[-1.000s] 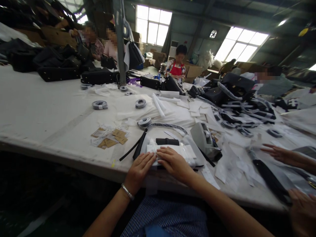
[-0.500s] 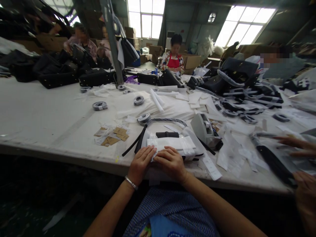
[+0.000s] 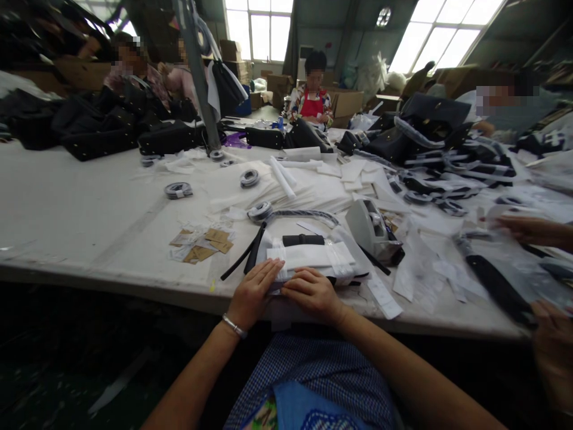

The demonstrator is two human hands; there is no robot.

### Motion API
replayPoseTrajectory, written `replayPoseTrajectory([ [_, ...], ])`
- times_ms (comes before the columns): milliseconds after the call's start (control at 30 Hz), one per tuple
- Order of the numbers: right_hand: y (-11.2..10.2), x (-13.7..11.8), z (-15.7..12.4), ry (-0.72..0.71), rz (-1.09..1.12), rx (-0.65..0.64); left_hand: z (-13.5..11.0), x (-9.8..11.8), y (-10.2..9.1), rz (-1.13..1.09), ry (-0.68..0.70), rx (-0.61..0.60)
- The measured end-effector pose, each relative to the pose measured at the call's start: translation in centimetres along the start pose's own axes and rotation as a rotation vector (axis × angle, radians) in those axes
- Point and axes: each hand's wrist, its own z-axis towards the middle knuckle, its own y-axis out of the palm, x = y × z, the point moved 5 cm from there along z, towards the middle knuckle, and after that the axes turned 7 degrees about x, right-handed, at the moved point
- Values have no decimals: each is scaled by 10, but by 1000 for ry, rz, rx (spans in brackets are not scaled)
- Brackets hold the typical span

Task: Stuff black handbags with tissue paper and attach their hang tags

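Note:
My left hand lies flat, fingers stretched, on the near left end of a white wrapped bundle at the table's front edge. My right hand rests beside it with fingers curled down on the bundle's near edge. A black strap piece lies just behind the bundle, and thin black straps stick out to its left. A silver bracelet sits on my left wrist.
A grey tape dispenser stands right of the bundle. Brown tags lie to the left. Tape rolls, white paper sheets and black bags fill the white table. Another person's hands work at right; people sit opposite.
My hands slid slightly toward me along the bundle's near edge. The camera tipped down a little. The neighbour's hand at right moved farther back over the table.

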Motion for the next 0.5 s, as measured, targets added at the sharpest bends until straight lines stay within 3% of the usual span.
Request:
replayPoseTrajectory([
  [167, 2, 4, -1, -58, -47, -51, 12, 2, -20, -149, -15, -210],
  [367, -1, 1, -8, -41, -27, -75, 9, -7, -7, -19, 61, -47],
  [500, -3, -17, -34, -24, -14, -166, 3, -5, 0, 54, 94, 16],
])
